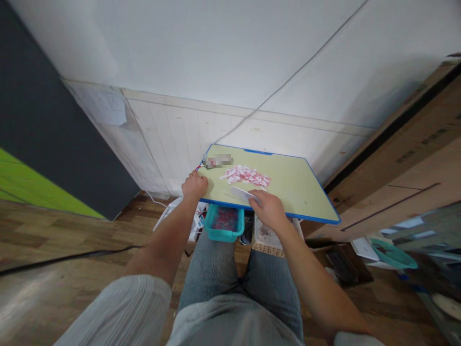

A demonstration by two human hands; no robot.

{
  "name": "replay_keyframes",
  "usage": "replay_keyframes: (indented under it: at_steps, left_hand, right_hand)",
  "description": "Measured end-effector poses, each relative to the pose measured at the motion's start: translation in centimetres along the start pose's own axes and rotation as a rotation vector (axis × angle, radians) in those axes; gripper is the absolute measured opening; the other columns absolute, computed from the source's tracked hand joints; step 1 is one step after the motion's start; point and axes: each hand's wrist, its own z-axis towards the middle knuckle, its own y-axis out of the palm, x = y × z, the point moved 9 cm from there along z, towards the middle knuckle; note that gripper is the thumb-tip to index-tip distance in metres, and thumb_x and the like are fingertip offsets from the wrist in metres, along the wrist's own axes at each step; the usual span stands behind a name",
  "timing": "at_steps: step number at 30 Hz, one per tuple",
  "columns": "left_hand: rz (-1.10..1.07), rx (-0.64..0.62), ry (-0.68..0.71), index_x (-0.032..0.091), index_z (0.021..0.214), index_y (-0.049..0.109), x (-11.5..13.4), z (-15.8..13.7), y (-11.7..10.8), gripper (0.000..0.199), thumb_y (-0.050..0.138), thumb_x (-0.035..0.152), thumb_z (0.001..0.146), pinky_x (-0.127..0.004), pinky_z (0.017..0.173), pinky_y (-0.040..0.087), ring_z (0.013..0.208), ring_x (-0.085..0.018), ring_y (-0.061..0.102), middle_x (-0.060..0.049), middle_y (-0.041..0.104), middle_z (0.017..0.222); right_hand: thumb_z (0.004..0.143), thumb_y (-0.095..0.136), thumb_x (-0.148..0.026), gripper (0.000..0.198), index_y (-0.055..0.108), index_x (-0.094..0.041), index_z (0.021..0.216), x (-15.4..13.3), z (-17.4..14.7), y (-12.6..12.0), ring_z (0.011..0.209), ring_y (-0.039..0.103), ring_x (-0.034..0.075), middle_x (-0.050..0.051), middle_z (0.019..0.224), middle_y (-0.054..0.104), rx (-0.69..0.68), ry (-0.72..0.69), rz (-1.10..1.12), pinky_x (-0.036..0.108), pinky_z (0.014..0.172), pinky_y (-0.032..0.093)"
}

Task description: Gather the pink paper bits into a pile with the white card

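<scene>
My right hand (268,209) is closed round a flat white card-like piece (242,193), held low over the near half of a pale yellow board (291,185) with a blue rim. Beyond the card lies a spread pile of small pink and white pieces (247,175), too small to name exactly. At the board's left edge my left hand (195,185) is curled, gripping the rim. Red and dark wires run near its fingers to an object at the back left corner (217,161), which is blurred out.
Below the front edge a teal plastic basket (225,235) holds dark reddish contents. Beside it is a speckled box (267,251). Large cardboard (399,158) leans at the right. Behind the board stands a white wall (230,57); a black cable (90,253) crosses the wooden floor.
</scene>
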Motion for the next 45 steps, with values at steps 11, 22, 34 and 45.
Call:
replay_keyframes:
  at_steps: [11, 22, 34, 45]
  left_hand:
    - [-0.039, 0.012, 0.005, 0.014, 0.136, 0.053, -0.5, 1.0, 1.1, 0.05, 0.041, 0.042, 0.097, -0.053, 0.094, 0.052, 0.116, -0.04, 0.066, -0.022, 0.066, 0.129]
    - [-0.022, -0.008, 0.018, 0.015, 0.135, 0.055, -0.3, 0.8, 0.7, 0.05, 0.039, 0.044, 0.098, -0.051, 0.092, 0.053, 0.113, -0.039, 0.069, -0.021, 0.068, 0.126]
    - [0.01, -0.011, 0.023, 0.015, 0.134, 0.055, -0.4, 1.0, 0.8, 0.049, 0.039, 0.046, 0.098, -0.05, 0.094, 0.052, 0.115, -0.038, 0.068, -0.023, 0.068, 0.127]
    - [0.023, -0.032, 0.016, 0.014, 0.134, 0.054, -0.2, 1.1, 0.6, 0.051, 0.038, 0.048, 0.098, -0.052, 0.094, 0.052, 0.117, -0.039, 0.067, -0.024, 0.067, 0.129]
  right_hand:
    - [0.09, 0.073, -0.031, 0.021, 0.082, -0.027, 0.108, 3.7, 1.2, 5.5, 0.094, 0.068, 0.022, 0.006, 0.1, 0.074, 0.074, -0.033, 0.442, 0.033, 0.087, 0.053]
    - [0.087, 0.071, -0.045, 0.028, 0.081, -0.021, 0.098, 7.1, 0.6, 6.9, 0.086, 0.07, 0.022, 0.005, 0.093, 0.077, 0.069, 0.148, 0.648, 0.033, 0.083, 0.054]
    - [0.085, 0.064, -0.04, 0.041, 0.077, -0.017, 0.116, 19.3, -1.8, 2.1, 0.105, 0.074, 0.03, 0.012, 0.115, 0.08, 0.396, 0.502, 0.509, 0.043, 0.097, 0.056]
    - [0.082, 0.064, -0.036, 0.038, 0.08, -0.015, 0.109, 20.5, -2.5, 2.0, 0.106, 0.075, 0.029, 0.012, 0.115, 0.08, 0.406, 0.559, 0.485, 0.04, 0.096, 0.057]
